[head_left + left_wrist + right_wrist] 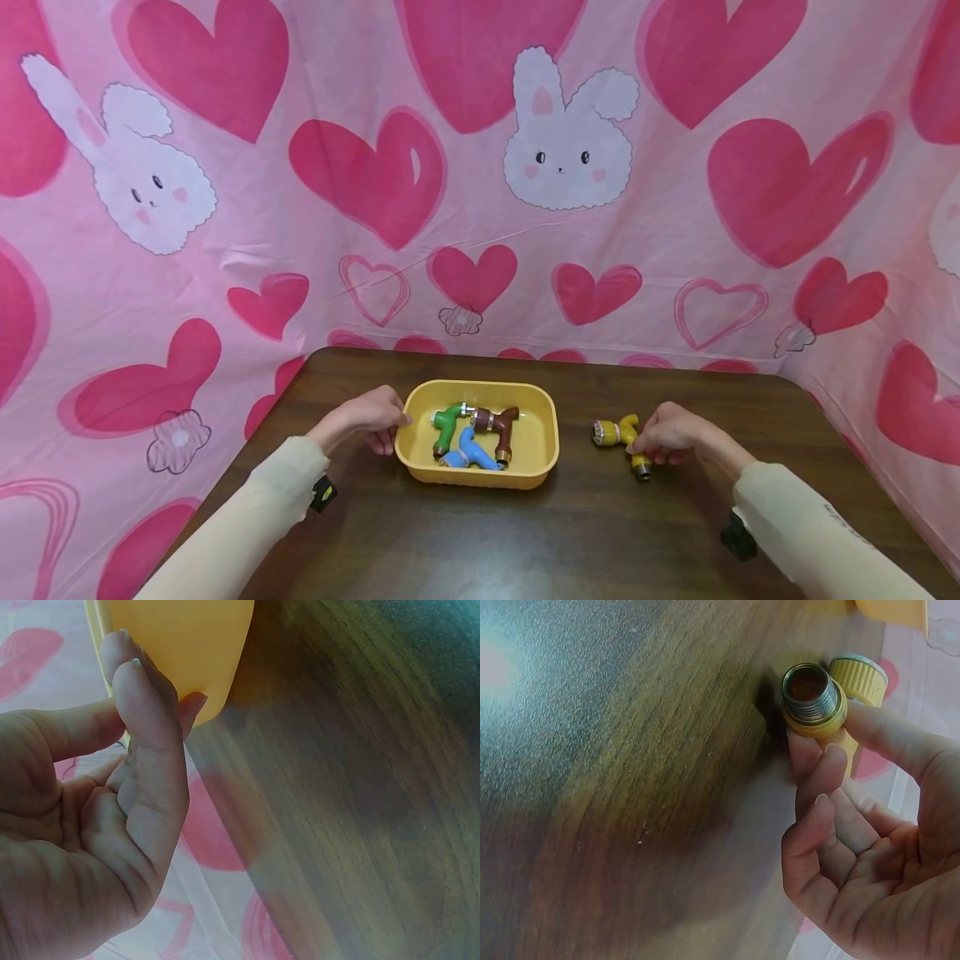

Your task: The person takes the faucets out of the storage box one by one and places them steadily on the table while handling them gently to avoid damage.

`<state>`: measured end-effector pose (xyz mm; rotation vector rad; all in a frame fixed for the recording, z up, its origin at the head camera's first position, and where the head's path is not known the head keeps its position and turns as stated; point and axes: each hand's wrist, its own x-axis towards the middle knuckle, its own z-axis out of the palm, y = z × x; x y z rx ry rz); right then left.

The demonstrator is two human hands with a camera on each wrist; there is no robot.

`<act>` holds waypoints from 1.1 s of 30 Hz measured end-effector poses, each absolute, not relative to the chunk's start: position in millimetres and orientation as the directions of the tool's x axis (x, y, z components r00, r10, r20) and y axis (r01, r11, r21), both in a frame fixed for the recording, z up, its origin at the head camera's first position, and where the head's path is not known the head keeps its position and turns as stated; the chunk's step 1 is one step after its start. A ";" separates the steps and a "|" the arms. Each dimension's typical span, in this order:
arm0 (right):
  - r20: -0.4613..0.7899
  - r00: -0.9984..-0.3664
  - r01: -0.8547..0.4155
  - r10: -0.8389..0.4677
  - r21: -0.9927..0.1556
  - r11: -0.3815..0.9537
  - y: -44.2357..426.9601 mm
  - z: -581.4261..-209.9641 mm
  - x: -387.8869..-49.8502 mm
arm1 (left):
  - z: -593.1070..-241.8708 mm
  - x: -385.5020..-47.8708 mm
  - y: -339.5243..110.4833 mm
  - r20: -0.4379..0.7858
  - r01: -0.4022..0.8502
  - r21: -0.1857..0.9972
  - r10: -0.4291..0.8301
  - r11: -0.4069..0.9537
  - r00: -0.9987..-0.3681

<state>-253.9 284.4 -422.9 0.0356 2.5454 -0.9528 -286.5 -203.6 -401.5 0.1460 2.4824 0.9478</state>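
- Left hand (377,417) is pinching the left rim of a yellow plastic tray (480,478), thumb on the edge and fingers down the outside wall. My guess is that's to steady it: an edge grip keeps fingers out of the way inside.
- Right hand (670,432) has a yellow tap (626,429) pinched between thumb and fingers, right of the tray and apart from it. Grip's by the threaded near end, so the ribbed collar sticks out free to the left. Can't tell if the tap's touching the wooden table (450,542).
- In the tray: green tap (446,429) on the left, brown tap (504,433) on the right, blue tap (472,450) at the near side. They're lying bunched together, probably just laid in loosely, with the tray walls keeping them contained.
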 end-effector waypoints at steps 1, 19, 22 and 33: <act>-0.394 -0.911 0.171 -0.118 -0.623 0.763 285.0 -422.9 -254.2 | -401.5 -286.5 -203.7 -0.395 -0.068 0.652 0.261 0.755 -0.881; -0.386 -0.916 0.174 -0.113 -0.632 0.755 291.4 -422.2 -258.0 | -401.9 -287.0 -203.1 -0.397 -0.075 0.651 0.255 0.755 -0.882; -0.390 -0.914 0.178 -0.111 -0.632 0.754 292.3 -422.4 -258.9 | -402.1 -287.1 -203.1 -0.395 -0.074 0.651 0.254 0.755 -0.883; -0.401 -0.911 0.192 -0.102 -0.628 0.754 294.8 -424.8 -260.7 | -403.8 -288.1 -202.7 -0.393 -0.079 0.643 0.240 0.762 -0.888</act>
